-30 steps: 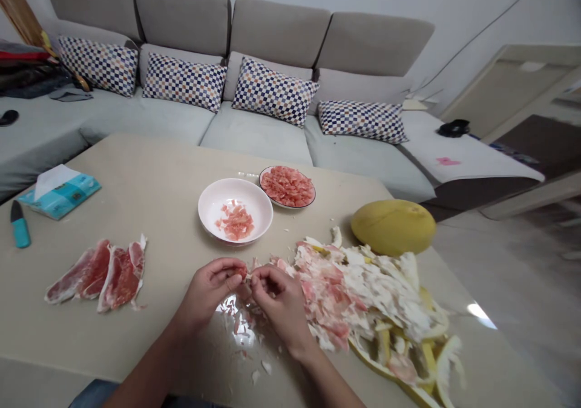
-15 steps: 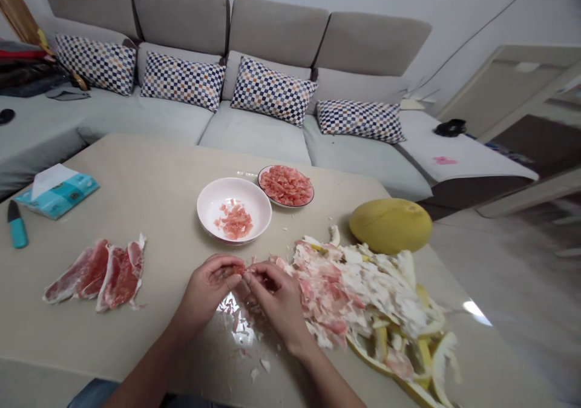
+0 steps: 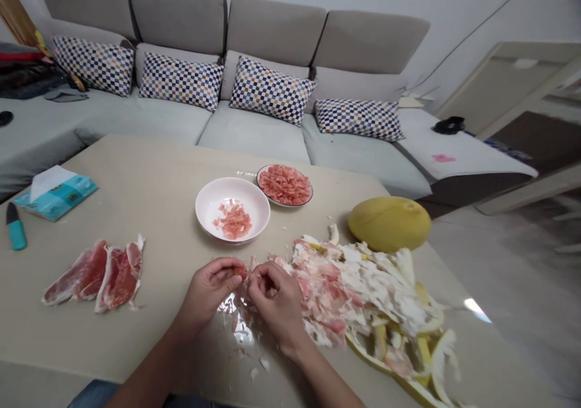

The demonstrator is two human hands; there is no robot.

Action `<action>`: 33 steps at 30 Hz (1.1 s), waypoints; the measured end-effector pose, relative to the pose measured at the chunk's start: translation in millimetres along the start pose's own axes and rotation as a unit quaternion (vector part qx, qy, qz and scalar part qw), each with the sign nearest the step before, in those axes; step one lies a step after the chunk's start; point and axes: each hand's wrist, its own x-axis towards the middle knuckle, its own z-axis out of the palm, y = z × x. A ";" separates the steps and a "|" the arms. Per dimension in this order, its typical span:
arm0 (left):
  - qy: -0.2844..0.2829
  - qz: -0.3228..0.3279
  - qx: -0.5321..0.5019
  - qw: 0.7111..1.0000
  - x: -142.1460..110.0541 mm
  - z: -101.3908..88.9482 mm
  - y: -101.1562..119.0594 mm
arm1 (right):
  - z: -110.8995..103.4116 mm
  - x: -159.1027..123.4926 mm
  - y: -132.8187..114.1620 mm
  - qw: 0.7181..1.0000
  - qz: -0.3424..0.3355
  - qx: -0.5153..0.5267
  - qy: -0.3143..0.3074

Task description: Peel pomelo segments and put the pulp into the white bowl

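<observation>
left hand [image 3: 207, 290] pinches a small red piece of fruit [image 3: 240, 272] between thumb and fingertips, above the tabletop [image 3: 158, 214] and on the near side of the white bowl [image 3: 207, 209]. right hand [image 3: 278, 302] is just beside it, fingers curled; whether they close on anything i can't quite tell. a heap of peel [image 3: 367, 290] lies to its right, beside a whole yellow fruit [image 3: 388, 223].
</observation>
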 end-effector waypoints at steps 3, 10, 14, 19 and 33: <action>0.022 -0.019 -0.056 0.998 -2.2 0.2 5.3 | -0.1 1.4 0.0 1.000 -0.005 0.010 0.000; 0.017 -0.071 -0.170 0.983 -2.3 0.5 14.4 | -0.2 1.7 -0.1 0.997 0.024 0.067 -0.010; 0.039 -0.073 -0.190 0.978 -0.3 0.0 13.8 | -0.3 0.5 0.9 0.995 0.037 0.090 -0.020; 0.020 -0.077 -0.185 0.979 -0.4 -2.0 15.6 | -1.9 0.6 0.9 0.989 0.052 0.132 -0.045; -0.033 -0.068 -0.125 0.989 -2.9 -1.7 13.8 | -0.7 0.7 4.2 0.965 0.112 0.230 -0.058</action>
